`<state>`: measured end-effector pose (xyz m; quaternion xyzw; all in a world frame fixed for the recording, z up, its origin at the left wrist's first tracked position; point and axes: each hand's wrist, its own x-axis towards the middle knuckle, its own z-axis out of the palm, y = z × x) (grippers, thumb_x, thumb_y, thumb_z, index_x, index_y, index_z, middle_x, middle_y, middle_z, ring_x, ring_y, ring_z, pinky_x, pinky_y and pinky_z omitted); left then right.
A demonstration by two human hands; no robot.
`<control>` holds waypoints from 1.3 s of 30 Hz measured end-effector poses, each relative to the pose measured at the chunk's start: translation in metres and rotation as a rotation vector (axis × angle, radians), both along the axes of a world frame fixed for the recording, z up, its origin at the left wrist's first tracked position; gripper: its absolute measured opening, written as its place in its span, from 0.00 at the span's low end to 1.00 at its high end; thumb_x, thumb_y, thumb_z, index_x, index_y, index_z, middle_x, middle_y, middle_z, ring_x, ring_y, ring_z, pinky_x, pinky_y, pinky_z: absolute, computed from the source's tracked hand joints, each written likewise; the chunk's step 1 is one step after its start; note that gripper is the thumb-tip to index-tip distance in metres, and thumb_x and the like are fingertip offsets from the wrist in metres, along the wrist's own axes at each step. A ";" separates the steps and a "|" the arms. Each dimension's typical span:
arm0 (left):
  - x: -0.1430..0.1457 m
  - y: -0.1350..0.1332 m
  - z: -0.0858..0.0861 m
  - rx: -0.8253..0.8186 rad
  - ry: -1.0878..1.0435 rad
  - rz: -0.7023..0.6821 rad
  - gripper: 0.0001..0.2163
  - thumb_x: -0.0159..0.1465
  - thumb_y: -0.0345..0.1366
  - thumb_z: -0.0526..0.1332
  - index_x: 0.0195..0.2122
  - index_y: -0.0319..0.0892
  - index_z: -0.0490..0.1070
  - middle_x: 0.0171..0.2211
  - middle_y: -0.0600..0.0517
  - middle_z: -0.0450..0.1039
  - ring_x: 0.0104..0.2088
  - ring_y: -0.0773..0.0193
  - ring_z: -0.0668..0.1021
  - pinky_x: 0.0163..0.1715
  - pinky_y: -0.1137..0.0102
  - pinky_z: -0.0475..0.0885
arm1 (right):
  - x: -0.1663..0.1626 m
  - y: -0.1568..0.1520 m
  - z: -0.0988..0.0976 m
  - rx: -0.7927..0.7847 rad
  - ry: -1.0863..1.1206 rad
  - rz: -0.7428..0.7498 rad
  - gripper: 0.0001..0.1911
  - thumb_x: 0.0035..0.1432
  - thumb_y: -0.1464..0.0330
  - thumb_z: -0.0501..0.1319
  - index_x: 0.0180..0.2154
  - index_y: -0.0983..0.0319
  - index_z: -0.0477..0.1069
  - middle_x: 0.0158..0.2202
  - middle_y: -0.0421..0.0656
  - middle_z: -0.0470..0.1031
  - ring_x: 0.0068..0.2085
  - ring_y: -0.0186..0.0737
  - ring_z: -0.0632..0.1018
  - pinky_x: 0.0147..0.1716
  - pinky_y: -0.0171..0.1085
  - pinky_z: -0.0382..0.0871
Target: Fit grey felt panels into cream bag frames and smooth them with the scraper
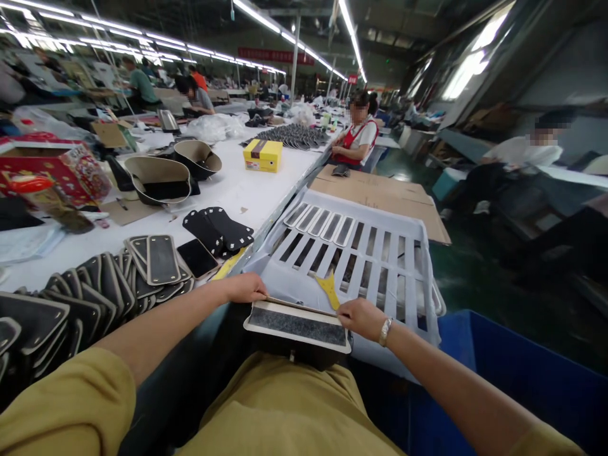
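Observation:
Close to my body is a dark rectangular panel with a pale border, a thin brown edge running along its far side. My left hand pinches that edge near its left end. At the right end, my right hand, with a bracelet at the wrist, grips the edge the same way. A yellow forked piece lies just beyond the panel, near my right fingers. Behind it spreads a white slotted sheet, with several pale-rimmed oblong pieces in a row on its far left part.
Black panels with pale edging lie piled at left, beside a phone and black cut pieces. A yellow box stands farther back. Cardboard lies beyond the sheet; a blue bin is at right. A co-worker sits ahead.

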<state>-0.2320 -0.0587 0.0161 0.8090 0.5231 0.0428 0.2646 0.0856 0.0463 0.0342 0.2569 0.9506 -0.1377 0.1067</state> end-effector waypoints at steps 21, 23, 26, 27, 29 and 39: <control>-0.004 0.011 0.000 -0.131 -0.054 -0.075 0.10 0.56 0.26 0.57 0.32 0.42 0.77 0.29 0.55 0.77 0.28 0.69 0.73 0.31 0.80 0.64 | 0.002 0.009 -0.008 -0.079 0.061 0.031 0.14 0.55 0.70 0.51 0.25 0.62 0.73 0.26 0.41 0.75 0.29 0.34 0.73 0.31 0.30 0.62; -0.001 0.012 0.003 -0.132 -0.045 -0.080 0.10 0.54 0.25 0.57 0.31 0.42 0.77 0.28 0.55 0.77 0.27 0.69 0.73 0.30 0.80 0.63 | 0.002 0.008 -0.007 -0.063 0.041 0.024 0.13 0.54 0.71 0.51 0.25 0.62 0.73 0.26 0.41 0.75 0.28 0.33 0.73 0.30 0.30 0.62; 0.005 0.010 0.006 -0.121 -0.028 -0.089 0.11 0.53 0.24 0.56 0.29 0.43 0.77 0.26 0.55 0.76 0.26 0.69 0.72 0.29 0.80 0.63 | 0.002 0.007 -0.005 -0.058 0.018 0.014 0.12 0.52 0.72 0.52 0.25 0.62 0.74 0.26 0.41 0.76 0.29 0.33 0.73 0.30 0.30 0.61; 0.006 0.010 0.006 -0.115 -0.023 -0.089 0.11 0.53 0.24 0.56 0.29 0.43 0.77 0.26 0.55 0.76 0.26 0.69 0.72 0.29 0.79 0.63 | 0.002 0.006 -0.004 -0.057 0.012 0.014 0.12 0.52 0.71 0.52 0.26 0.62 0.74 0.27 0.40 0.76 0.29 0.33 0.73 0.30 0.29 0.61; 0.008 0.007 0.006 -0.106 -0.017 -0.085 0.11 0.54 0.25 0.55 0.30 0.43 0.77 0.27 0.55 0.77 0.27 0.68 0.73 0.31 0.79 0.64 | 0.003 0.005 -0.003 -0.050 0.000 0.009 0.11 0.52 0.71 0.53 0.26 0.62 0.74 0.27 0.41 0.76 0.30 0.34 0.73 0.31 0.29 0.61; 0.012 -0.007 0.000 -0.085 -0.014 -0.030 0.12 0.55 0.27 0.54 0.34 0.43 0.77 0.32 0.54 0.78 0.31 0.67 0.75 0.35 0.78 0.65 | 0.007 -0.006 -0.002 -0.007 0.010 0.023 0.12 0.52 0.72 0.52 0.28 0.62 0.75 0.30 0.42 0.78 0.33 0.36 0.75 0.34 0.31 0.62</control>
